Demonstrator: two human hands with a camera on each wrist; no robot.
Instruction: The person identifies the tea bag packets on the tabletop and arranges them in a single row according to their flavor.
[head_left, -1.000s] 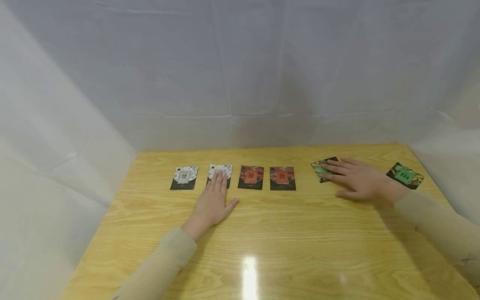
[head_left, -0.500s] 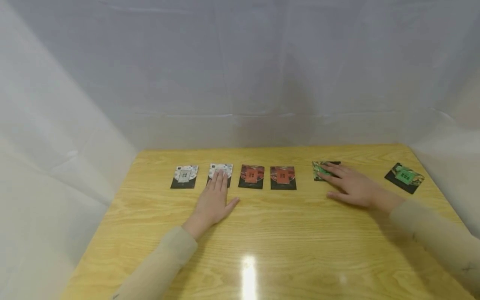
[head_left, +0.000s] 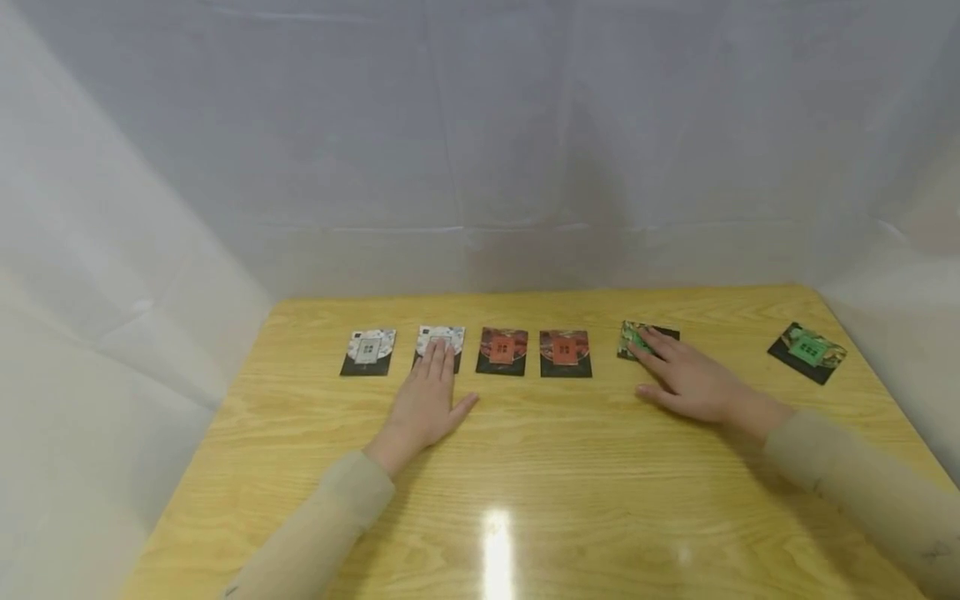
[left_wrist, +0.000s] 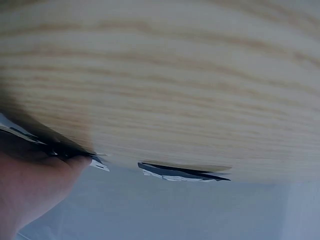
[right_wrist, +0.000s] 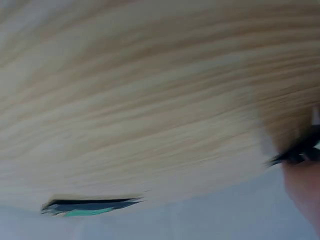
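Note:
In the head view my left hand (head_left: 423,408) lies with straight fingers over the lower part of a white-and-black sachet (head_left: 442,335). My right hand (head_left: 693,383) has its straight fingertips on a green-and-black sachet (head_left: 630,337), which lies sideways and is partly covered. The left wrist view shows the hand's edge (left_wrist: 40,185) on a dark sachet, and a second white-and-black sachet (left_wrist: 185,172) lying apart from it. In the right wrist view, part of the hand (right_wrist: 302,187) touches a dark packet edge, and another green sachet (right_wrist: 90,207) lies away from it.
Two red-and-black sachets (head_left: 502,352) stand in line between my hands. One white-and-black sachet (head_left: 368,352) is at the row's left end. A tilted green sachet (head_left: 807,352) lies near the right edge of the wooden table (head_left: 570,492). A pale cloth (head_left: 375,150) hangs behind.
My right hand has moved left and turned the green sachet under its fingers from tilted to nearly level with the row. My left hand has stayed in place.

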